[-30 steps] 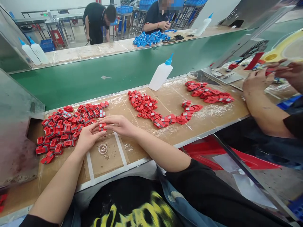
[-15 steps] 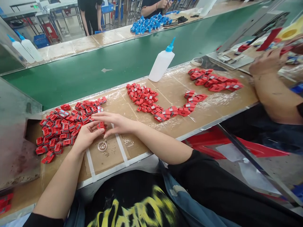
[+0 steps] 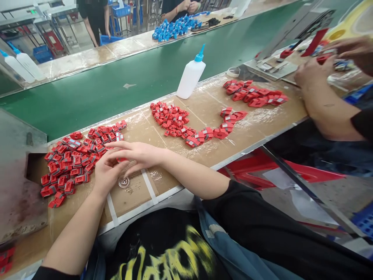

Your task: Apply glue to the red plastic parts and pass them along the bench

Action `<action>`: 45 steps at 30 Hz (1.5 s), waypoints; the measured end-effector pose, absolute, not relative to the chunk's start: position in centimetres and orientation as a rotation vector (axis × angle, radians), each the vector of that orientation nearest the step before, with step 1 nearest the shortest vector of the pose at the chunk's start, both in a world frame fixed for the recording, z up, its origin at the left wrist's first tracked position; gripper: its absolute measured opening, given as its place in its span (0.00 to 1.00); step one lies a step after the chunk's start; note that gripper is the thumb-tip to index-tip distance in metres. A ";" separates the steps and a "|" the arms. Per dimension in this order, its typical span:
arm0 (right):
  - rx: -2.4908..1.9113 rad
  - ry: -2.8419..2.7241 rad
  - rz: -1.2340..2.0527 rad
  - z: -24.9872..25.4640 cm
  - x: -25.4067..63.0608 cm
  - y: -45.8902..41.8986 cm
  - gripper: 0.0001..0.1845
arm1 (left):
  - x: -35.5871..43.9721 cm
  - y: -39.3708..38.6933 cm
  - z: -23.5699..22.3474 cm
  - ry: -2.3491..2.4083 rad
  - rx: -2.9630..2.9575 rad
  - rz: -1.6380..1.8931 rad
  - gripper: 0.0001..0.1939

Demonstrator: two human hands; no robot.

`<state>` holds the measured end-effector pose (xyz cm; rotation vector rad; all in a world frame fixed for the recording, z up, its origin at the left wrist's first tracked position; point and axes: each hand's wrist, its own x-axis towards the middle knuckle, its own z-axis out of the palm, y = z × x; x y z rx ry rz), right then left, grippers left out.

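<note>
Room: a factory line, with a green conveyor belt (image 3: 87, 112) running between long desks; beyond it, one person (image 3: 93, 19) stands and another (image 3: 180, 6) sits behind a heap of blue parts (image 3: 171, 30).
Desk: plastic-filmed board (image 3: 204, 112) marked with white tape strips (image 3: 149, 186), carrying a white glue bottle (image 3: 190, 77) with a blue nozzle.
Nearby: a co-worker's hands (image 3: 316, 68), to the right, work on a red piece (image 3: 324, 58).
Red parts: three loose piles, (image 3: 70, 159), (image 3: 170, 121) and (image 3: 250, 93).
Left hand (image 3: 109, 173): curled, grasping a small red part (image 3: 121, 159), mostly hidden, just above a small clear dish (image 3: 123, 181).
Right hand (image 3: 140, 153): fingers laid across the left hand; whether it grips the part, I cannot tell.
</note>
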<state>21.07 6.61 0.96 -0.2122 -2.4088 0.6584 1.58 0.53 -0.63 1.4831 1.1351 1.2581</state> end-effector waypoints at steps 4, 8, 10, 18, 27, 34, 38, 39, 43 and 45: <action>-0.246 -2.462 0.286 0.8 21.4 6.6 0.17 | 1.2 0.9 -0.1 1.053 1.404 1.090 0.30; -0.595 -2.491 0.093 -0.4 26.5 4.8 0.23 | 0.3 1.2 0.5 0.995 1.323 1.077 0.36; -0.889 -2.519 0.084 -0.8 30.2 3.9 0.22 | 0.1 1.2 0.8 1.068 1.272 1.215 0.30; -1.221 -2.430 0.088 0.6 23.8 11.2 0.27 | -0.2 1.2 0.2 1.155 1.278 1.173 0.27; -1.102 -2.360 0.354 0.9 19.8 14.0 0.11 | -0.5 1.5 0.1 1.088 1.160 1.009 0.32; -0.463 -2.303 0.601 1.4 20.7 5.7 0.23 | -0.7 1.6 -0.3 1.009 1.175 0.949 0.30; -0.560 -2.333 0.480 1.4 21.5 4.4 0.12 | -0.8 1.3 -0.5 1.328 1.459 0.934 0.24; -0.569 -2.427 0.470 1.2 21.5 4.2 0.16 | -0.8 1.2 -0.5 1.414 1.571 0.932 0.23; -0.567 -2.698 0.531 0.1 20.4 3.6 0.24 | -0.9 1.1 -0.2 1.543 1.810 0.888 0.21; -0.482 -2.716 0.590 -0.3 19.8 3.5 0.22 | -0.9 1.2 -0.1 1.562 1.826 0.860 0.22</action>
